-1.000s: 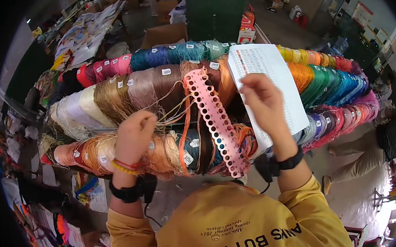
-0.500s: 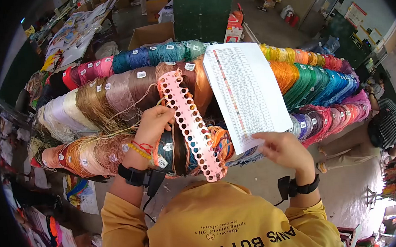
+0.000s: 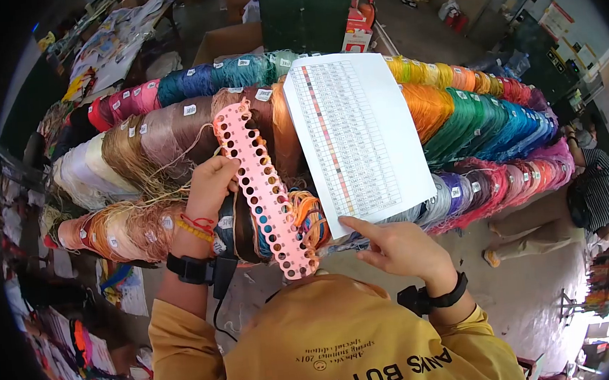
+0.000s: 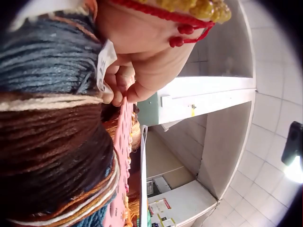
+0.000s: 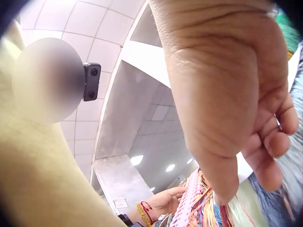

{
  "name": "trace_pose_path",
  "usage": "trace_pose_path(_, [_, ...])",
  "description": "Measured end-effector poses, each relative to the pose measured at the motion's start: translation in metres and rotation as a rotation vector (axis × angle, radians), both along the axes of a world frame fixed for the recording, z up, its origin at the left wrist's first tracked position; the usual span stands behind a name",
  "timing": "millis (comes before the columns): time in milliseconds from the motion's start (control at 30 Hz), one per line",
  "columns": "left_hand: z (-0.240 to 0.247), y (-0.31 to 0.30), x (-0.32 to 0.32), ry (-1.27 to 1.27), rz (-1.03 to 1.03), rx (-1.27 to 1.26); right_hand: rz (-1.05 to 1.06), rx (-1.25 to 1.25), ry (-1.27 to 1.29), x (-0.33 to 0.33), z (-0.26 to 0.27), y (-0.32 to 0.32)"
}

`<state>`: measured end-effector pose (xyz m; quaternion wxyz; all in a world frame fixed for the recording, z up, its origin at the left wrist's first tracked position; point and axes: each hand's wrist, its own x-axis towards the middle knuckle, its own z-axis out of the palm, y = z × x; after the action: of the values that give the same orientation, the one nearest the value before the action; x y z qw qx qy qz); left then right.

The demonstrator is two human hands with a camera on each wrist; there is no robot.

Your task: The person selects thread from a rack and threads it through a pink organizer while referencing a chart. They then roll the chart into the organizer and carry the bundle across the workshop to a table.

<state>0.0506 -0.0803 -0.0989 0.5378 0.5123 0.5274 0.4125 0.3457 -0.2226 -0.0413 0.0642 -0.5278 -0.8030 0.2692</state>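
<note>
My left hand (image 3: 212, 184) pinches the left edge of a pink thread card (image 3: 264, 201) between thumb and fingers, a grip the left wrist view also shows. Round holes run along both long sides of the card, and coloured threads hang from its right side. To its right lies a white printed sheet (image 3: 386, 142) with a table and a column of colour swatches. With its index finger stretched out at the sheet's lower left corner, my right hand (image 3: 409, 250) keeps its other fingers loosely bent. In the right wrist view its thumb hangs near the card's threads.
Rows of labelled thread hanks surround the card and sheet: brown (image 3: 180, 131), orange (image 3: 427, 111) and blue (image 3: 526, 121) among them. A cardboard box (image 3: 229, 43) stands behind. At right is another person in a striped shirt (image 3: 605, 190). Cluttered papers (image 3: 121, 40) cover a table at back left.
My left hand has come from the loose threads to the pink card's edge and grips it. My right hand has moved from the sheet's upper left to its bottom edge, index finger extended.
</note>
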Motion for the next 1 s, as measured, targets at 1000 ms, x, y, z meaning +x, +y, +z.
trace_pose_path(1000, [-0.002, -0.004, -0.001, 0.008, 0.017, 0.031, -0.751, 0.507, 0.2, 0.091, -0.022, 0.031])
